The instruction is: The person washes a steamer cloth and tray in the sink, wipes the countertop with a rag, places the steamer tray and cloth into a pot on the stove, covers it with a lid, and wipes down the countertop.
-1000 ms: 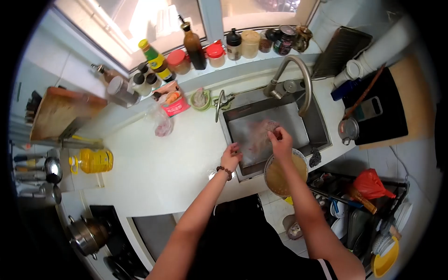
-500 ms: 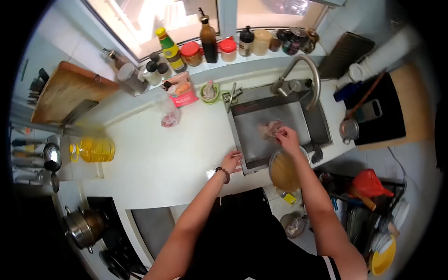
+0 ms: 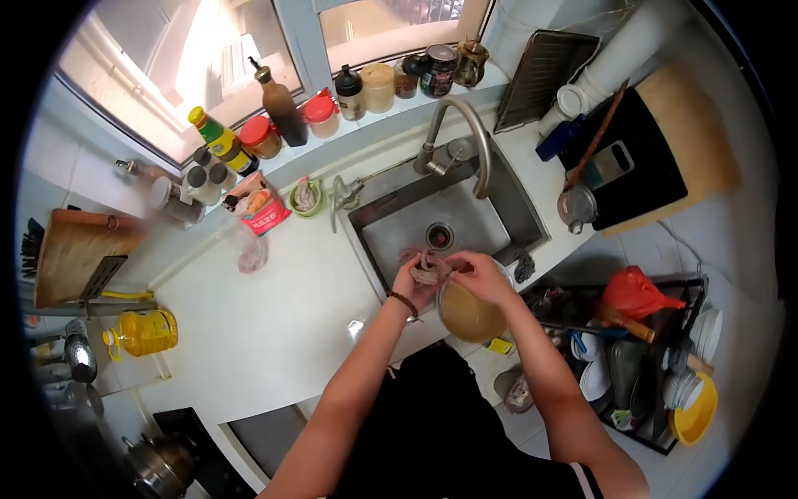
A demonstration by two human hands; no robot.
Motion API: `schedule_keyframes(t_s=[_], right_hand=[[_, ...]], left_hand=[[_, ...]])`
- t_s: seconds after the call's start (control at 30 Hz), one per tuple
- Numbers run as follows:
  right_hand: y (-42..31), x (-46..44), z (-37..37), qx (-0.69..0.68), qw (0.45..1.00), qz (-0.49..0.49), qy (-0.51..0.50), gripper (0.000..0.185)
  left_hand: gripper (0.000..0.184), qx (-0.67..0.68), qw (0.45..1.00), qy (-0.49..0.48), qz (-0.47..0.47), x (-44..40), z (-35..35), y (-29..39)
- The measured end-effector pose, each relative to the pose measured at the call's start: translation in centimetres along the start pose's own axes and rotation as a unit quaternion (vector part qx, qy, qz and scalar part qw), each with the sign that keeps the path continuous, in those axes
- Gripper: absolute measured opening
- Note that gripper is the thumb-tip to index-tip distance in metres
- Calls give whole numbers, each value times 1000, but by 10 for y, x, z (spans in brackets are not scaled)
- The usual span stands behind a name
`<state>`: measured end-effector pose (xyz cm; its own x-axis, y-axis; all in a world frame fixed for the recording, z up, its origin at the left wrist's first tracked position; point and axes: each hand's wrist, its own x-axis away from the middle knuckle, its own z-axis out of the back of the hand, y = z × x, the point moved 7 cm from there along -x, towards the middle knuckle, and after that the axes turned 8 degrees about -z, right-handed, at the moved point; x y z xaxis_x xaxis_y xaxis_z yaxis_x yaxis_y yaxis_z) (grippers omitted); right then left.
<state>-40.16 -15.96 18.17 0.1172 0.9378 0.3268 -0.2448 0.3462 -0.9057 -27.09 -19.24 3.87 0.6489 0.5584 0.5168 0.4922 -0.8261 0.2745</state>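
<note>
Over the front of the steel sink [image 3: 399, 237], both of my hands are close together on a crumpled, pinkish-grey rag-like piece [image 3: 426, 273]. My left hand [image 3: 409, 287], with a beaded bracelet at the wrist, is closed around its left side. Fingers of my right hand [image 3: 484, 279] pinch its right end. What it is made of cannot be made out. Just below my right hand, a round bowl [image 3: 470, 314] with tan contents sits at the sink's front edge. Behind the held piece shows the sink's drain [image 3: 439, 236].
A curved faucet [image 3: 478, 154] arches over the sink. Left of the sink are a green dish [image 3: 307, 198], a pink packet [image 3: 263, 208] and a plastic bag [image 3: 252, 254]. Bottles and jars [image 3: 322, 116] line the windowsill. A dish rack [image 3: 644, 366] stands at the right.
My left hand has moved from the counter to the sink and closed on the pinkish-grey piece. My right hand has drawn it nearer to me. The view has shifted to the right.
</note>
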Motion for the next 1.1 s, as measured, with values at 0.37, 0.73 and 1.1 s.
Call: schedule_keyframes(t_s=[0.37, 0.73, 1.1], right_hand=[[3, -217, 139, 378, 896, 170, 158, 53], [37, -232, 131, 485, 864, 91, 100, 72], [56, -236, 126, 487, 872, 4, 40, 75]], left_hand=[[44, -140, 972, 148, -116, -62, -41, 20], [85, -222, 953, 125, -165, -105, -36, 20], [65, -246, 936, 143, -206, -114, -52, 20]])
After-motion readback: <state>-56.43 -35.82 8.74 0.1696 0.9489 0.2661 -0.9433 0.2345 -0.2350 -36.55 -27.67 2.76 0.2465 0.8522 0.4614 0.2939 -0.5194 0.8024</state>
